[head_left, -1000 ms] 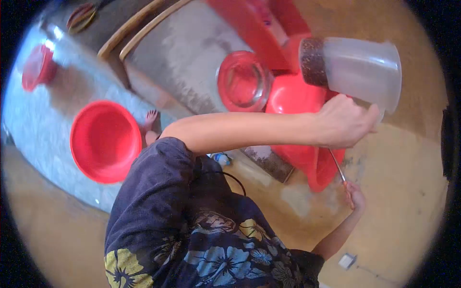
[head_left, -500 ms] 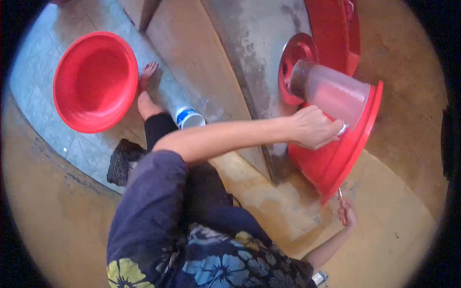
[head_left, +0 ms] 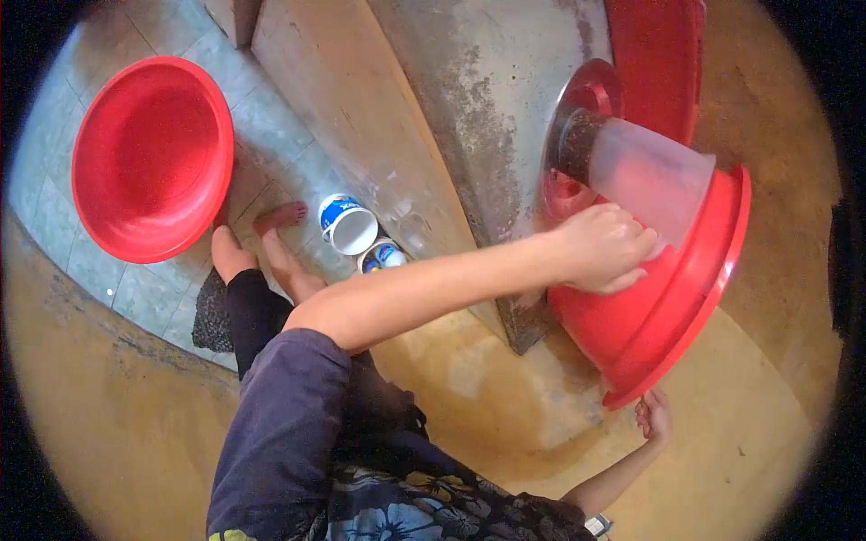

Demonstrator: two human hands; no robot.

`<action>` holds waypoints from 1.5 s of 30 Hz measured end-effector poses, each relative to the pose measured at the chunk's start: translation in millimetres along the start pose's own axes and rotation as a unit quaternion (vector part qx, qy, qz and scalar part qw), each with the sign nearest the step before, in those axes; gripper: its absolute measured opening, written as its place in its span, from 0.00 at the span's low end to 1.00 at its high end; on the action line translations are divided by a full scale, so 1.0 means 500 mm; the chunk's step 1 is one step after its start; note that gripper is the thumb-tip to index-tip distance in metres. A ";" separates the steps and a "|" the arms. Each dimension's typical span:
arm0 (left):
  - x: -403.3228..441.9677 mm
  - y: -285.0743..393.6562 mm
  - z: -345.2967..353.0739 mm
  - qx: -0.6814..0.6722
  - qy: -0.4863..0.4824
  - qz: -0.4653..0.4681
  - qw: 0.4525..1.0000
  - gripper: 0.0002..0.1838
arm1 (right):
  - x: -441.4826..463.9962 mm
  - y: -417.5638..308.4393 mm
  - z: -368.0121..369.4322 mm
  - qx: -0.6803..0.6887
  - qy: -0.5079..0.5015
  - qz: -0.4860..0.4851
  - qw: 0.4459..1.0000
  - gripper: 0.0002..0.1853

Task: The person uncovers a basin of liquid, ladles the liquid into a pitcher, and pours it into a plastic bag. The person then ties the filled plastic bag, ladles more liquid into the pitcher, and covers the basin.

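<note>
My left hand [head_left: 606, 248] is closed at the side of a clear plastic jug [head_left: 654, 176], gripping it. Dark brown contents show at the jug's far end. Beneath and beside the jug is a large red basin [head_left: 649, 316], its wide rim facing right. My right hand [head_left: 656, 417] is low at the basin's lower rim, fingers closed round the handle of a thin utensil, whose other end is hidden by the basin. Behind the jug's dark end sits a round red dish with a shiny rim [head_left: 609, 79].
Another red basin [head_left: 153, 158] is on the tiled floor at left. A blue-and-white tub [head_left: 350, 230] and a smaller container [head_left: 383, 257] stand by a wooden board [head_left: 361, 99]. My bare feet are nearby. A long red object [head_left: 657, 63] is at the upper right.
The view has shifted, bringing the tubs into sight. The large red basin now shows its outer side and wide rim. The utensil's metal shaft has gone out of sight behind it.
</note>
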State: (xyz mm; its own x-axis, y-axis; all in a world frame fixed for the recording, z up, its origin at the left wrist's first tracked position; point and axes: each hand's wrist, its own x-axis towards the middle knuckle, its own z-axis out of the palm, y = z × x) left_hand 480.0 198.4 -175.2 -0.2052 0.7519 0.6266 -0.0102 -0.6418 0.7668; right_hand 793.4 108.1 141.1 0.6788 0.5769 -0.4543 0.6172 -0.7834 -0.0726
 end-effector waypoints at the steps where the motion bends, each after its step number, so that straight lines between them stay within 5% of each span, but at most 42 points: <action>1: -0.003 0.006 -0.002 0.002 0.001 -0.013 1.000 0.17 | 0.003 -0.002 0.004 -0.010 0.010 -0.001 1.000 0.11; 6: -0.022 0.025 -0.008 0.017 0.055 -0.053 0.997 0.22 | 0.005 -0.023 0.019 -0.037 0.092 0.007 0.995 0.09; 13: -0.022 0.013 0.002 -0.017 0.108 -0.049 0.993 0.20 | 0.039 0.022 -0.026 -0.116 0.188 0.010 0.975 0.19; 18: -0.024 0.019 0.006 -0.015 0.123 -0.046 0.991 0.20 | 0.015 -0.015 -0.021 -0.161 0.201 0.057 0.965 0.24; 45: -0.038 0.017 0.017 -0.020 0.175 -0.033 0.984 0.15 | 0.013 -0.008 -0.070 -0.083 0.244 0.060 0.964 0.18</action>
State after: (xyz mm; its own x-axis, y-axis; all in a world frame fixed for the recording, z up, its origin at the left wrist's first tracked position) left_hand 492.0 180.0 -179.1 -0.5265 0.6983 0.4849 -0.0716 -0.6048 0.7932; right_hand 809.1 123.1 169.6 0.8302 0.5568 0.0252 0.5508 -0.8265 0.1161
